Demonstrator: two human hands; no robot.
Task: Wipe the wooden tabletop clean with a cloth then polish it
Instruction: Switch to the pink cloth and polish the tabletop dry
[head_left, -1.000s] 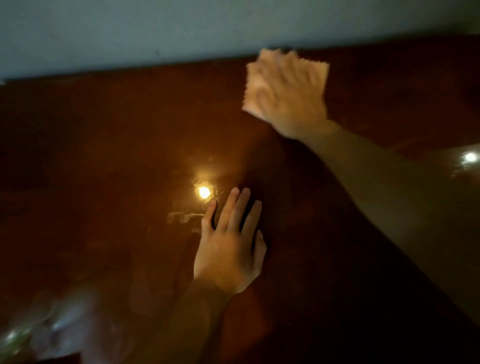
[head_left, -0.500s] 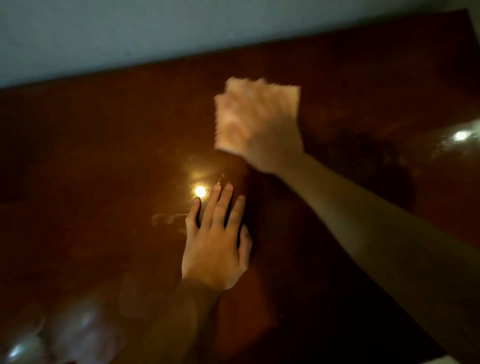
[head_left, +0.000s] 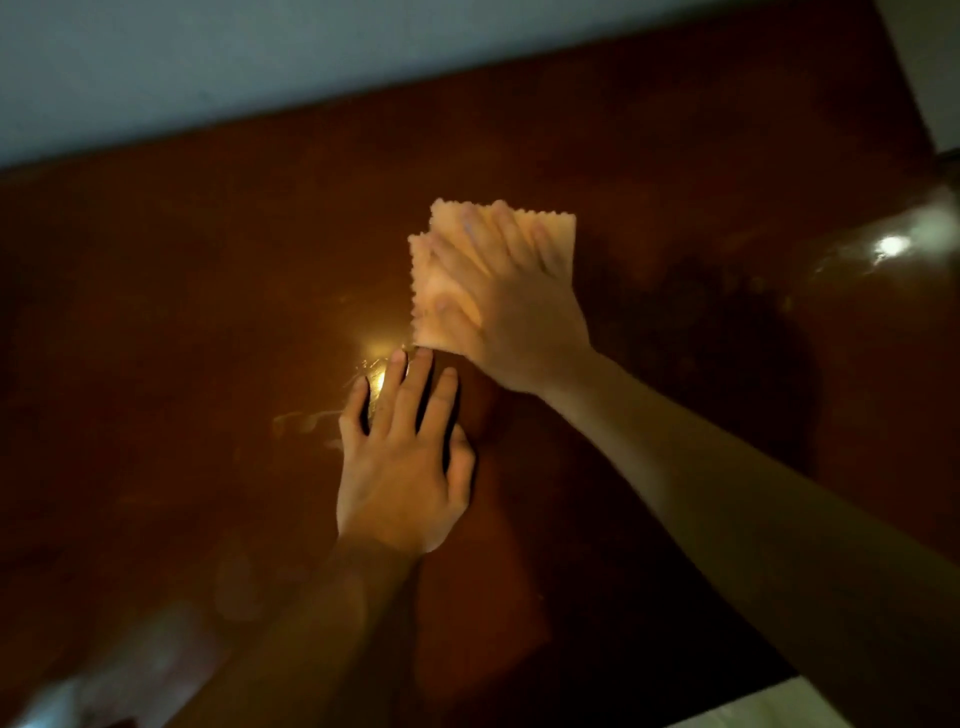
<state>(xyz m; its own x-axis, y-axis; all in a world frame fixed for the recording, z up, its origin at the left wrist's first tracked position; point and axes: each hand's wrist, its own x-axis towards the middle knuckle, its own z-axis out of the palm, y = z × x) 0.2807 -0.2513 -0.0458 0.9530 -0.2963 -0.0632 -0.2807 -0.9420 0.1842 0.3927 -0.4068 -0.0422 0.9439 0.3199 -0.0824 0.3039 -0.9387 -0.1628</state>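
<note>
Right hand (head_left: 511, 312) spread flat on unmarked peach cloth (head_left: 558, 228), left hand (head_left: 400, 467) open, empty, on tabletop (head_left: 156, 338).

The right hand (head_left: 511, 317) presses a peach cloth (head_left: 556, 228) flat on the wooden tabletop (head_left: 182, 322); the left hand (head_left: 402, 467) lies flat nearby.

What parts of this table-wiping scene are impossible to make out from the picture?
- Head view: cloth mostly covered by the right hand; its fingers are motion-blurred.
- Tabletop under the left hand: hidden.
- Pale shape at bottom left: blurred and cut off by the frame.
- Dim light hides any dust or smears.
</note>
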